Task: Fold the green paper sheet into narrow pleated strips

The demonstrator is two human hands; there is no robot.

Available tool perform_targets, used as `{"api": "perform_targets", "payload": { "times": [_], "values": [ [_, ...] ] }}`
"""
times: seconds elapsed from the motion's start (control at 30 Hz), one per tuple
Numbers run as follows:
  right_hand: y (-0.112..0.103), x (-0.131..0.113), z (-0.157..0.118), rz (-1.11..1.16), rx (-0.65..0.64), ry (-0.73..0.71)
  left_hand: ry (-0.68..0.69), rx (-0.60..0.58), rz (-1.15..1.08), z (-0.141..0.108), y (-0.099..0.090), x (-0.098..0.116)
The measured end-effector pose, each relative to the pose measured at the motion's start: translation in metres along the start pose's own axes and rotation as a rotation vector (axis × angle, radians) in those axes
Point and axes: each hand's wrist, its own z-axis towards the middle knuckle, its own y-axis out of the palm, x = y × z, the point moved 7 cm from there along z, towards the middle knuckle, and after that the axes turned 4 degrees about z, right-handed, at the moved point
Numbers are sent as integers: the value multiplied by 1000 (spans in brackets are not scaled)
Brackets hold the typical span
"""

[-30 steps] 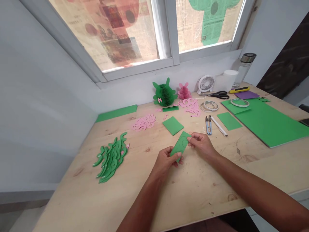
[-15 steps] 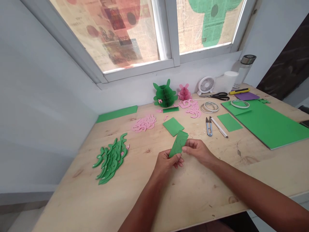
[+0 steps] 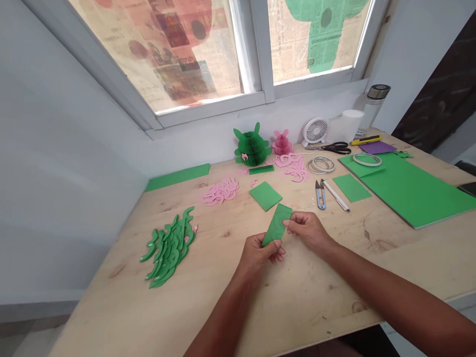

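Note:
A small green paper rectangle (image 3: 276,224) with curved lines drawn on it is held above the table. My left hand (image 3: 260,253) pinches its lower end between thumb and fingers. My right hand (image 3: 305,227) grips its upper right edge with thumb and forefinger. Just behind it, a green paper square (image 3: 266,196) lies flat on the wood. To the left rests a pile of cut green curved pieces (image 3: 173,250), with pink cut pieces (image 3: 222,191) beyond.
Blue snips (image 3: 320,195), a white pen (image 3: 335,195), tape rolls (image 3: 322,165) and a large green sheet (image 3: 416,191) lie right. Behind stand a green paper figure (image 3: 252,148), a pink one (image 3: 282,144), a fan (image 3: 315,131) and a bottle (image 3: 372,109). Black scissors (image 3: 336,147) lie near the fan.
The green paper has turned slightly, so that its drawn face shows more fully. Both hands still hold it. The whole view has shifted a little.

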Motion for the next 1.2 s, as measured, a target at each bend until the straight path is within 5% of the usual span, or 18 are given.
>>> {"api": "perform_targets", "payload": {
  "times": [0.4, 0.47, 0.63, 0.73, 1.1, 1.2],
  "values": [
    [-47, -20, 14, 76, 310, -59, -33, -38, 24, 0, 4, -6],
    [-45, -20, 13, 87, 293, -49, -28, -35, 18, 0, 4, -6],
    [-13, -12, 8, 113, -17, 0, -14, -35, -3, 1, 4, -5],
    [-6, -5, 6, 100, -96, -6, -20, -58, -9, 1, 6, -4],
    [-27, -6, 14, 32, 71, -9, -5, -256, 182, -6, 9, -1],
    [-36, -5, 17, -1, 124, 4, 46, -200, 253, -6, -6, 9]
  ]
}}
